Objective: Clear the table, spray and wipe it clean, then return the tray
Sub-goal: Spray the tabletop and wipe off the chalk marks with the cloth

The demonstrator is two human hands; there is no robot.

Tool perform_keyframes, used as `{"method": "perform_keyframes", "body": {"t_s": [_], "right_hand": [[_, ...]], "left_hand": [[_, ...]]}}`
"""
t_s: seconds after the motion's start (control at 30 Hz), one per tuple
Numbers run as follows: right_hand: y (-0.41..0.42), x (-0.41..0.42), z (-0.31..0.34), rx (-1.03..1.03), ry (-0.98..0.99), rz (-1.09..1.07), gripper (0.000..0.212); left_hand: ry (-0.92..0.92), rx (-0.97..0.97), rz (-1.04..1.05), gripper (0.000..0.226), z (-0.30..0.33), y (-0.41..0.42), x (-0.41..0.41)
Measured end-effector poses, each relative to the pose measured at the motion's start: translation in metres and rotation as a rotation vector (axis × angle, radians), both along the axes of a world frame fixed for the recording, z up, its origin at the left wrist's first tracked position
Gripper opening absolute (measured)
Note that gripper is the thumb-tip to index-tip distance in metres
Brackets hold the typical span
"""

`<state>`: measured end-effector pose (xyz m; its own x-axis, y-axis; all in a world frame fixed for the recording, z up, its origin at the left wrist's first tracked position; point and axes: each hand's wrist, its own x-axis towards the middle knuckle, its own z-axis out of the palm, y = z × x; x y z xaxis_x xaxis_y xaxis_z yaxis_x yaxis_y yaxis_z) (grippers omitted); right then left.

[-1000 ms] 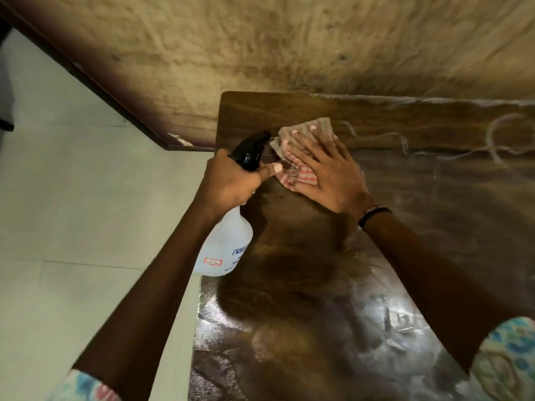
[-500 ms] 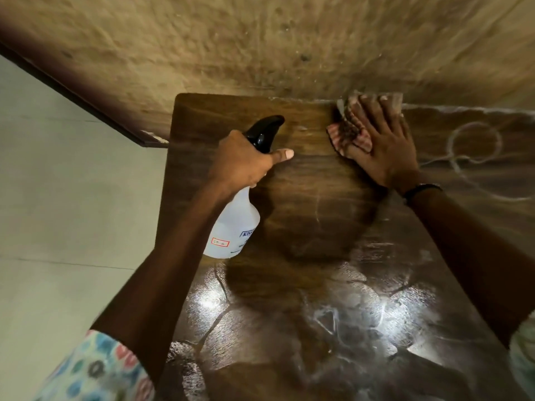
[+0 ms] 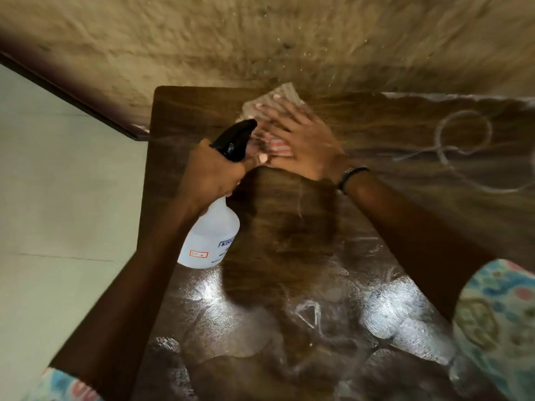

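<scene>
The right hand lies flat with fingers spread, pressing a striped cloth onto the dark wooden tabletop at its far edge by the wall. Just left of it, almost touching, the left hand grips the neck of a spray bottle, fingers curled round it below the black nozzle, the translucent body hanging beneath the hand. Wet streaks shine on the tabletop nearer than both hands
</scene>
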<state>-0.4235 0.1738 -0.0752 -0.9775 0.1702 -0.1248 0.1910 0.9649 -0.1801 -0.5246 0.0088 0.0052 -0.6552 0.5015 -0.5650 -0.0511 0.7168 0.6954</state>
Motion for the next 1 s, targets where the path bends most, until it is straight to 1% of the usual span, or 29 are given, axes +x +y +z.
{"method": "perform_keyframes", "body": {"t_s": [0.07,0.17,0.23,0.3,0.37,0.47,0.57,0.6,0.63,0.73,0.77,0.83,0.87,0.9,0.97,1.0], "right_hand": [[0.027,0.035,-0.005,0.022,0.019,-0.103,0.078],[0.055,0.075,-0.006,0.045,0.034,-0.349,0.077],[0.053,0.072,-0.002,0.025,0.034,-0.496,0.079],[0.039,0.049,0.002,-0.015,-0.003,-0.596,0.077],[0.019,0.023,0.003,-0.031,-0.035,-0.543,0.073],[-0.01,0.005,-0.001,-0.001,-0.047,-0.269,0.075],[-0.012,0.029,-0.002,0.022,-0.035,-0.044,0.075],[-0.004,0.044,-0.002,0.024,-0.027,-0.005,0.074],[0.006,0.06,-0.002,0.022,-0.017,-0.01,0.075],[0.033,0.104,-0.004,0.027,0.011,-0.186,0.077],[0.038,0.113,-0.004,0.038,0.004,-0.233,0.077],[0.041,0.12,-0.004,0.052,-0.016,-0.267,0.077],[0.04,0.121,-0.004,0.049,-0.023,-0.266,0.077],[0.04,0.12,-0.003,0.042,-0.029,-0.263,0.077],[0.04,0.12,-0.002,0.031,-0.037,-0.262,0.077],[0.04,0.12,-0.002,0.033,-0.039,-0.26,0.077]], "left_hand": [[-0.01,-0.015,0.012,0.081,0.0,-0.003,0.004],[-0.039,-0.03,0.05,0.077,0.001,-0.007,0.01],[-0.034,-0.038,0.064,0.074,0.001,-0.012,0.013],[-0.028,-0.045,0.045,0.072,0.002,-0.017,0.018],[-0.04,-0.066,0.032,0.071,0.001,-0.022,0.023],[-0.053,-0.094,0.013,0.074,-0.001,-0.033,0.032],[-0.073,-0.131,-0.029,0.074,0.001,-0.043,0.044],[-0.074,-0.148,-0.031,0.072,0.001,-0.046,0.05],[-0.076,-0.157,-0.044,0.072,0.001,-0.049,0.055],[-0.082,-0.171,-0.106,0.073,0.005,-0.056,0.073],[-0.085,-0.179,-0.097,0.066,0.005,-0.057,0.079],[-0.071,-0.197,-0.065,0.041,0.006,-0.058,0.09],[-0.057,-0.207,-0.064,0.04,0.005,-0.059,0.095],[-0.047,-0.218,-0.07,0.046,0.004,-0.061,0.099],[-0.066,-0.247,-0.074,0.07,0.004,-0.064,0.102],[-0.086,-0.251,-0.072,0.075,0.002,-0.065,0.101]]}}
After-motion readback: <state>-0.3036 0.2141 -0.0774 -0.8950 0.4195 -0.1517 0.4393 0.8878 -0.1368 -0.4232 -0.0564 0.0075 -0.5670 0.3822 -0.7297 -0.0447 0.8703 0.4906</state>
